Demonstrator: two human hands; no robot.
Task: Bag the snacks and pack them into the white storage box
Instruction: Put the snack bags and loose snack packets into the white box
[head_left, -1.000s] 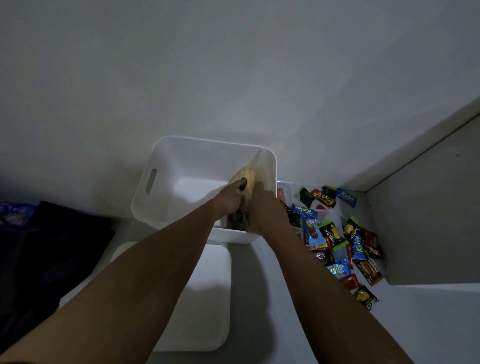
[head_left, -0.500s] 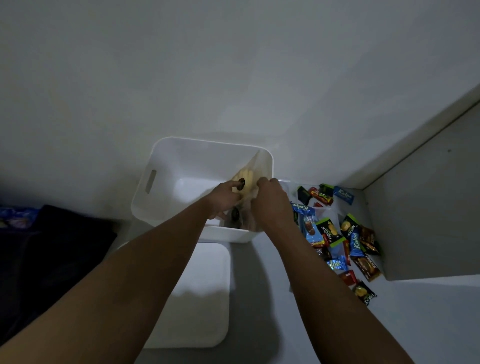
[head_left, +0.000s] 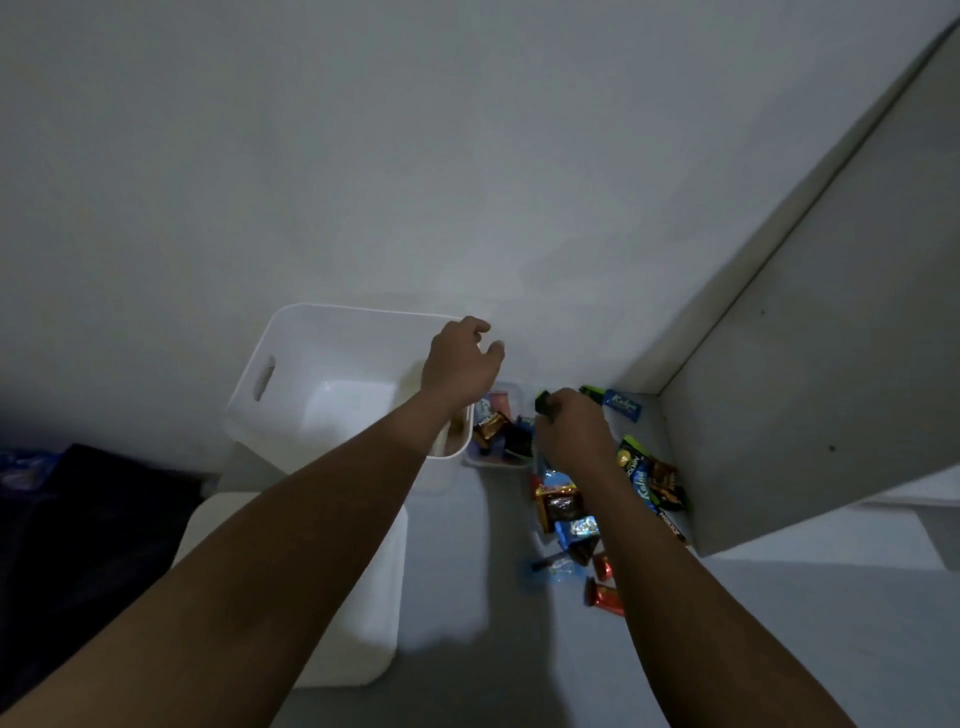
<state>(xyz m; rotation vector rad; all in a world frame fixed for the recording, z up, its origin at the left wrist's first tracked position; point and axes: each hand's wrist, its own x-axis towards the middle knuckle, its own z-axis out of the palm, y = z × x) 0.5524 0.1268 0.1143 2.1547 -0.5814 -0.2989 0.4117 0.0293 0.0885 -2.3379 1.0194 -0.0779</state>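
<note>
Left hand: released, fingers loose, above the right rim of the white storage box. Right hand: pinched a dark snack packet; box lay left of that grip, loose snacks beneath its wrist.

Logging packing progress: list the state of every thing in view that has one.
white storage box, upright, open on top.
white lid, flat in front of the box.
left hand, relaxed above the box rim, holding nothing.
right hand, pinching a dark snack packet.
loose snacks, scattered, unbagged.
</note>
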